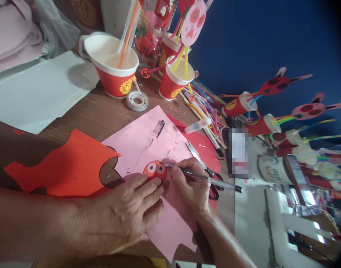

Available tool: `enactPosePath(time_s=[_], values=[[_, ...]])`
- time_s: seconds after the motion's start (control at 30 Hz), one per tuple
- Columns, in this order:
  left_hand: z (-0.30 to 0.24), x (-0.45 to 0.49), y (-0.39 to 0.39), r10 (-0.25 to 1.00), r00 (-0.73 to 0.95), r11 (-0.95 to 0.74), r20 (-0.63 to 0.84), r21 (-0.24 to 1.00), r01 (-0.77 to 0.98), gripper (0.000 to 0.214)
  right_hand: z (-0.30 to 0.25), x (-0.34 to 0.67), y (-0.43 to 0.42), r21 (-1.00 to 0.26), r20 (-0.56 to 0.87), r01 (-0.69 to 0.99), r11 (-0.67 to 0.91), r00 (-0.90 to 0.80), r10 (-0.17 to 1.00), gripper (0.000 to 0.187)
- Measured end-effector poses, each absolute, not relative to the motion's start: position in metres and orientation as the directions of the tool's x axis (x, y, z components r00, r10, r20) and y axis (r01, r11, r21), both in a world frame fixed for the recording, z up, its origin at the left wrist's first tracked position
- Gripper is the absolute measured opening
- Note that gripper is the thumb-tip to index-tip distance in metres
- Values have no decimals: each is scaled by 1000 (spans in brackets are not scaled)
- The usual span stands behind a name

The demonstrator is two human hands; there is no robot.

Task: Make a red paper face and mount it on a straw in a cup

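Observation:
My left hand (125,212) lies flat, fingers stretched out, with the fingertips resting on a small orange paper circle (155,174) that has two round eyes. The circle's lower part is hidden under those fingers. My right hand (191,184) pinches a pen (212,180) near its tip, which meets the circle's right edge. Beneath both hands is pink paper (131,141) with cut edges. A loose pen cap (160,127) lies on it. Scissors (205,167) with black handles lie just beyond my right hand.
Cut orange paper (72,163) lies to the left. Behind stand a red-and-white paper cup (111,76), a tape roll (137,101) and another cup (171,83) holding a pink paper face (193,22). A glue tube (198,125) lies near several straws. More decorated cups (239,105) line the right.

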State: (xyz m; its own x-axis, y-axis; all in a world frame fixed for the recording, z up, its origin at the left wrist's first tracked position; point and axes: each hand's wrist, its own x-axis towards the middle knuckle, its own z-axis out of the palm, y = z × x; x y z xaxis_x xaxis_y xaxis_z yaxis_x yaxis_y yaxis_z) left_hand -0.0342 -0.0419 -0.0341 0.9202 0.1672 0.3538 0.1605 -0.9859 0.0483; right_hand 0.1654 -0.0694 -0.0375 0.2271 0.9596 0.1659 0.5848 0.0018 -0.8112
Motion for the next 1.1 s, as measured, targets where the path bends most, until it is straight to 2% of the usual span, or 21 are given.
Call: enactPosePath(time_s=[0.3, 0.47, 0.63, 0.8, 0.97, 1.1], values=[[-36, -32, -45, 187, 906, -982, 379, 55, 180, 41, -35, 165, -68, -766, 191, 641, 40, 169, 967, 7], [-43, -30, -49, 257, 853, -966, 454, 104, 235, 42, -34, 163, -68, -749, 196, 662, 24, 188, 962, 5], [-41, -32, -46, 194, 894, -981, 405, 77, 178, 41, -37, 164, -70, -829, 116, 557, -45, 251, 961, 10], [-39, -33, -45, 223, 881, -975, 417, 92, 203, 41, -37, 166, -72, -876, 74, 475, -77, 291, 954, 13], [-40, -34, -45, 169, 908, -986, 382, 54, 160, 42, -35, 165, -71, -845, 98, 532, -58, 261, 960, 11], [-38, -34, -44, 188, 905, -982, 382, 70, 174, 40, -34, 164, -70, -801, 135, 598, -35, 236, 962, 10]])
